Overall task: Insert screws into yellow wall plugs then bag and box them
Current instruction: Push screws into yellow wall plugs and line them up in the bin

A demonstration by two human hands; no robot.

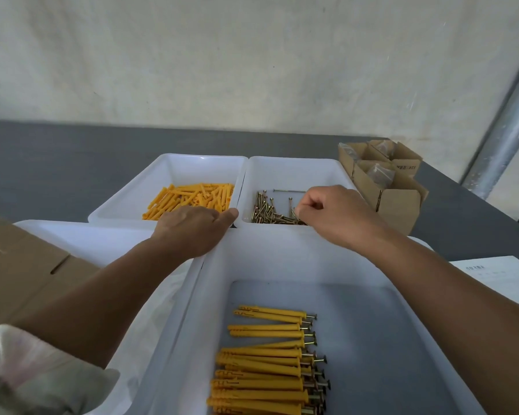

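Note:
Loose yellow wall plugs (pixel 192 196) lie in the far left white tray (pixel 204 158). Brass screws (pixel 267 211) lie in the white tray (pixel 294 163) beside it. My left hand (pixel 192 229) reaches over the near rim of the plug tray, knuckles up; its fingertips are hidden among the plugs. My right hand (pixel 336 214) hovers over the screw pile, thumb and forefinger pinched together at a screw. Closest to me, a large white tray (pixel 267 256) holds several plugs with screws inserted (pixel 264 363), laid side by side.
Small open cardboard boxes (pixel 399 202) with bagged parts stand at the far right. Flat cardboard (pixel 18 265) lies at the left over another white tray (pixel 87 235). A printed sheet (pixel 492 274) is at the right, and a metal pole (pixel 510 124) rises behind it.

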